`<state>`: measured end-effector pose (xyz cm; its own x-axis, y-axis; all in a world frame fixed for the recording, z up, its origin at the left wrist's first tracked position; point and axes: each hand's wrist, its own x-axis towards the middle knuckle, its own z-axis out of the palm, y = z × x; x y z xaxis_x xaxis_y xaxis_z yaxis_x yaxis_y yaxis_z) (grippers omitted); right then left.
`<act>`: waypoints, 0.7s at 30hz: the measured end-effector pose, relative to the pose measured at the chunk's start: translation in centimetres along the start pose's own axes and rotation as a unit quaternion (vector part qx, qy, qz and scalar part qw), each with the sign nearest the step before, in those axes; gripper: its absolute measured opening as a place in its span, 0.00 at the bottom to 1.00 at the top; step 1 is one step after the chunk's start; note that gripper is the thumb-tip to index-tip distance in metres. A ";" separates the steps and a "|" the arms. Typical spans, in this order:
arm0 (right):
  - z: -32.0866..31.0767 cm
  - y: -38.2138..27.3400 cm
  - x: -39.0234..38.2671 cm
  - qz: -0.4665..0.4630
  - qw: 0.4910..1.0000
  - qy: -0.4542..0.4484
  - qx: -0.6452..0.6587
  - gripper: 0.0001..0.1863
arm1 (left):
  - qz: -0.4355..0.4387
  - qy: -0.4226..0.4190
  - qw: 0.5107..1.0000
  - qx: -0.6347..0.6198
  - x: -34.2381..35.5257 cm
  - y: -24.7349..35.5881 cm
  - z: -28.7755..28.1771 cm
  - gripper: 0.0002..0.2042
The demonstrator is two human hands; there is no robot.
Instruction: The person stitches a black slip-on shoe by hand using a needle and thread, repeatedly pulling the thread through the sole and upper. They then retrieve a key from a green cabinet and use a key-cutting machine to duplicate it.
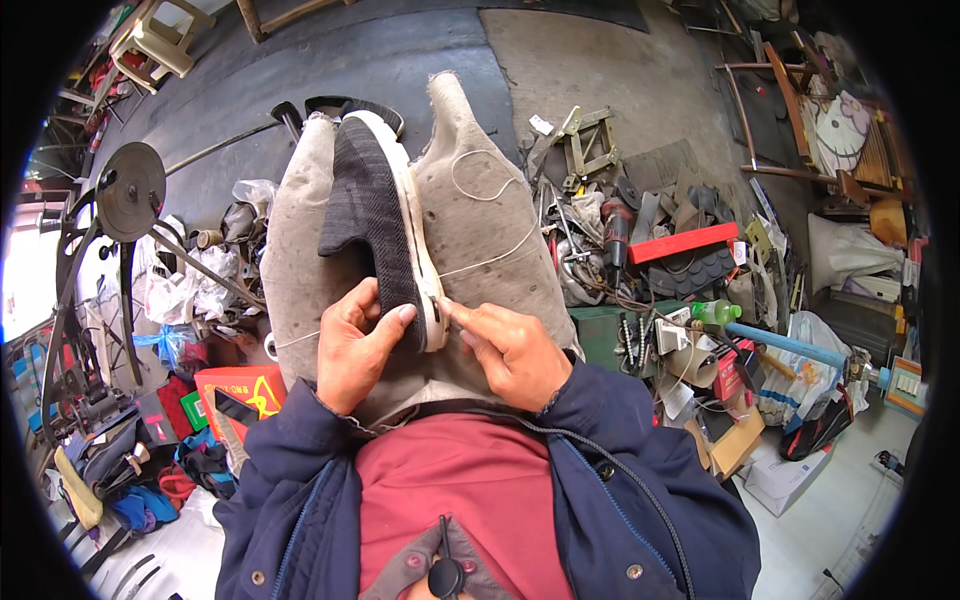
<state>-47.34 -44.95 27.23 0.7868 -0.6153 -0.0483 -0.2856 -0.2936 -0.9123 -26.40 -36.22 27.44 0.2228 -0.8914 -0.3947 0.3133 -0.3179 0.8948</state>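
Note:
On a stained grey cloth apron (pixel 300 230) over my lap lies a dark grey woven shoe (pixel 365 190), on its side, white sole edge to the right. My left hand (pixel 358 350) grips it at the heel, thumb on the fabric. My right hand (pixel 510 355) is closed, its index fingertip against the heel end of the sole; whether it pinches anything is hidden. A thin cream thread (pixel 500 255) runs from the shoe and loops over the apron. Another dark item (pixel 325 105) shows behind the shoe's toe.
A black machine with a wheel (pixel 130 190) stands left, above bags and a red box (pixel 240 385). At right are heaped tools, an angle grinder (pixel 617 230), a red bar (pixel 685 242), a green bottle (pixel 715 312) and a blue tube (pixel 785 342). A plastic stool (pixel 160 40) stands back left.

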 end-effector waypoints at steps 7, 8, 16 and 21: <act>-2.7 -0.6 3.0 0.045 0.994 -0.097 0.006 0.21 | 0.009 0.000 1.000 0.006 0.4 -0.5 -0.5 0.09; -3.3 -0.7 3.4 0.053 0.992 -0.119 0.007 0.20 | -0.008 0.011 1.000 0.015 0.5 -0.5 -0.5 0.09; -4.3 -1.4 6.1 0.034 0.982 -0.178 -0.062 0.17 | 0.009 0.020 1.000 -0.015 0.4 -0.7 -0.1 0.08; -4.9 -1.7 7.1 0.054 0.976 -0.207 -0.045 0.18 | 0.015 0.036 0.998 0.042 0.6 -1.1 -0.1 0.09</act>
<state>-43.96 -52.37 30.48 0.8974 -0.3034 -0.3202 -0.4121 -0.3173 -0.8541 -26.48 -36.34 26.20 0.2970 -0.8769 -0.3780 0.2271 -0.3196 0.9199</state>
